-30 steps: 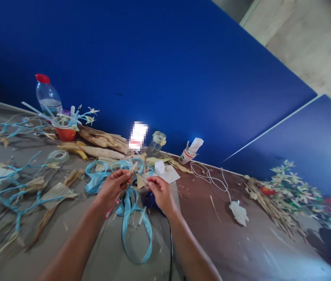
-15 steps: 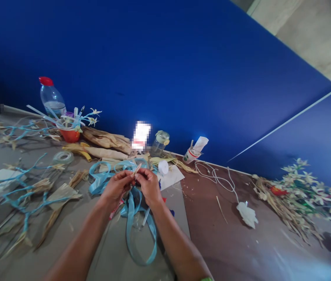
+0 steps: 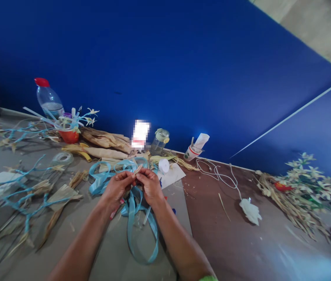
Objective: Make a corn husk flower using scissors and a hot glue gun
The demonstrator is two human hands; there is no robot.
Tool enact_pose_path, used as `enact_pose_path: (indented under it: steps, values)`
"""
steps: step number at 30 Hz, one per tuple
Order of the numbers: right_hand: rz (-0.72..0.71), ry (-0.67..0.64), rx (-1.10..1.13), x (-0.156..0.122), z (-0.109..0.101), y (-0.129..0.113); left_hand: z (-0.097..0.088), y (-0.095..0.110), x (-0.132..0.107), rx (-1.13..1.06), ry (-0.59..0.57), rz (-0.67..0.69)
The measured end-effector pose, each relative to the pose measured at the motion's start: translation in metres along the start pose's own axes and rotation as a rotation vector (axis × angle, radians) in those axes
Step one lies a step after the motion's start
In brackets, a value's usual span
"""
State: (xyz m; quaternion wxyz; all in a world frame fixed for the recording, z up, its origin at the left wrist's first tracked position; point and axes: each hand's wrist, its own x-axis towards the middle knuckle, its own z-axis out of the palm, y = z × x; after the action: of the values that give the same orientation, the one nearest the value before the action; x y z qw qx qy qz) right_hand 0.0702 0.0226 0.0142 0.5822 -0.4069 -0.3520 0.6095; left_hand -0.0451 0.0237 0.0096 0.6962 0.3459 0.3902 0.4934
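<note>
Both hands meet over the middle of the table, fingertips pinched together. Between them they hold a small pale strip (image 3: 137, 169) that looks like dried husk. My left hand (image 3: 117, 189) grips it from one side, and my right hand (image 3: 150, 187) from the other. Light-blue ribbon (image 3: 153, 234) hangs in a long loop below the fingers, with more of it coiled behind and to the left. Whether the ribbon is joined to the strip is hidden by the hands. A clear stick (image 3: 147, 215) lies by the loop.
Blue-wrapped branches (image 3: 27, 212) with pale petals lie left, near a tape roll (image 3: 63, 157). Behind stand a red-capped bottle (image 3: 48, 99), a red cup (image 3: 68, 136), dried husks (image 3: 107, 139), a jar (image 3: 160, 141) and a white cup (image 3: 191, 152). White flowers (image 3: 312, 175) lie right.
The fingertips have shifted slightly on the pale strip, which now shows less above them. The view has turned a little; the other things lie as before.
</note>
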Motion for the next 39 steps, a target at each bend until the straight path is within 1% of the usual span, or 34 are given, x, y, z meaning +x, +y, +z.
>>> enact_pose_path:
  steps: [6, 12, 15, 19, 23, 26, 29, 34, 39]
  values:
    - [0.049, -0.043, 0.108, -0.0010, 0.0007, -0.0016, -0.0002, -0.0009, -0.0001, -0.023, 0.000, -0.009]
    - [0.105, -0.020, 0.152, 0.0013, -0.0015, 0.0015, 0.0015, 0.0005, 0.0002, 0.022, 0.018, 0.059]
    - [0.092, -0.029, 0.153, 0.0005, -0.0011, 0.0012, 0.0024, 0.0017, -0.0007, 0.072, 0.031, 0.091]
    - [0.074, -0.041, 0.126, -0.0019, 0.0013, -0.0003, 0.0034, 0.0036, -0.0014, 0.160, 0.079, 0.138]
    - [0.059, 0.005, 0.099, -0.0029, 0.0037, 0.0000, 0.0063, 0.0063, -0.0013, 0.249, 0.115, 0.166]
    - [0.057, 0.025, 0.099, -0.0032, 0.0047, 0.0003, 0.0081, 0.0072, -0.0011, 0.261, 0.118, 0.171]
    - [0.056, 0.035, 0.081, -0.0035, 0.0053, -0.0003, 0.0079, 0.0067, -0.0013, 0.237, 0.098, 0.159]
    - [0.017, 0.057, 0.039, -0.0043, 0.0058, -0.0023, 0.0063, 0.0066, -0.0047, 0.183, 0.017, 0.116]
    - [-0.011, 0.003, -0.005, -0.0048, 0.0056, -0.0017, 0.0034, 0.0071, -0.0065, 0.031, -0.016, -0.006]
